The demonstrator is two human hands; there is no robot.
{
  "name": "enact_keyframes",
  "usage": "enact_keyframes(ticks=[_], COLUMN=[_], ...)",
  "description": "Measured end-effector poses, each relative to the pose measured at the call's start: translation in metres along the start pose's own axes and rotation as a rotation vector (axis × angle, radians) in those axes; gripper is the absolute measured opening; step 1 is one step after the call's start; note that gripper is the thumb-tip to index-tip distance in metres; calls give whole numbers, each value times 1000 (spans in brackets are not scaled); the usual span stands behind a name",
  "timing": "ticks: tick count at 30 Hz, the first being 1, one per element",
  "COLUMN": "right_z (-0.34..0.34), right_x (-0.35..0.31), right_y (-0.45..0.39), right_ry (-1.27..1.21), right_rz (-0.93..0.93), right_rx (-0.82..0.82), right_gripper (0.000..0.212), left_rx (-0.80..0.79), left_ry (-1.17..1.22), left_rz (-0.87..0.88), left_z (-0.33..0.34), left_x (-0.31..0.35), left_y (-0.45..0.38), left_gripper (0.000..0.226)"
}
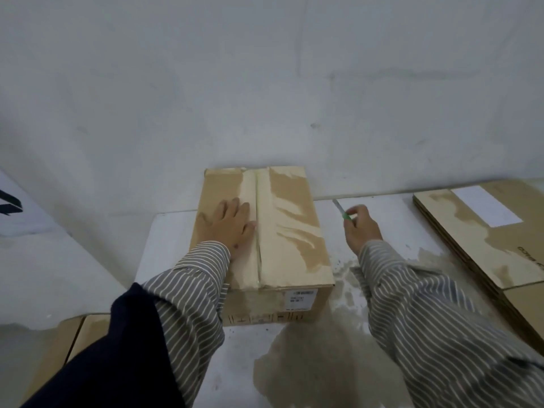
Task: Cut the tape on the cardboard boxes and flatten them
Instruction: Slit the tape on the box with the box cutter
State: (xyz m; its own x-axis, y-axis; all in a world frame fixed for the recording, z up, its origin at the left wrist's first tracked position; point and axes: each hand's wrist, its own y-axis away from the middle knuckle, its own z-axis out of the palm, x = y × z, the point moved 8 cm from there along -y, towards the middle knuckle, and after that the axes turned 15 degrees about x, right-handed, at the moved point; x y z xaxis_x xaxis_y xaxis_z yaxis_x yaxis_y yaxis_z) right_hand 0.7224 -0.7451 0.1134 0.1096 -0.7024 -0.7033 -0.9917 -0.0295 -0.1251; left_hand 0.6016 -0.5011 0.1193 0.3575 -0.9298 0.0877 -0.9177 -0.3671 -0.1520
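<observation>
A closed cardboard box (290,231) stands on the white table (167,245), its top flaps meeting at a centre seam covered by clear tape (258,219). My left hand (231,223) lies flat with straight fingers on the left flap, fingertips next to the seam. To the right of the box, my right hand (360,228) is raised over the table and grips a green-handled cutter (341,209) with its blade pointing up and away. The blade is apart from the box.
A stack of flattened cardboard (482,242) lies at the table's right side. More cardboard boxes (73,337) sit low at the left. A white wall rises just behind the box. The table surface is stained in front of and to the right of the box.
</observation>
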Motion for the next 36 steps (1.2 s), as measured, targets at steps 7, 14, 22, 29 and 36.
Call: enact_keyframes(ticks=[7,14,22,29,36], right_z=[53,108,116,100,94], right_x=[-118,-155,-174,-155,-149], right_y=[-44,-60,-57,-26,-13], right_ry=[64,259,405,314,306], right_rz=[-204,-266,-352,-363,-394], right_rx=[-75,-95,-67,-118,-68], right_gripper=[18,22,24,11,11], left_rx=[9,8,-81,-107,-53], left_ry=[5,-58,-10,63,-17], left_rz=[4,62,-16,-175,-56], left_z=[0,9,18,20,14], left_x=[-20,-26,-25,7,12], left_y=[-54,-98,-87,-30,-28], left_gripper=[52,60,62,61,65])
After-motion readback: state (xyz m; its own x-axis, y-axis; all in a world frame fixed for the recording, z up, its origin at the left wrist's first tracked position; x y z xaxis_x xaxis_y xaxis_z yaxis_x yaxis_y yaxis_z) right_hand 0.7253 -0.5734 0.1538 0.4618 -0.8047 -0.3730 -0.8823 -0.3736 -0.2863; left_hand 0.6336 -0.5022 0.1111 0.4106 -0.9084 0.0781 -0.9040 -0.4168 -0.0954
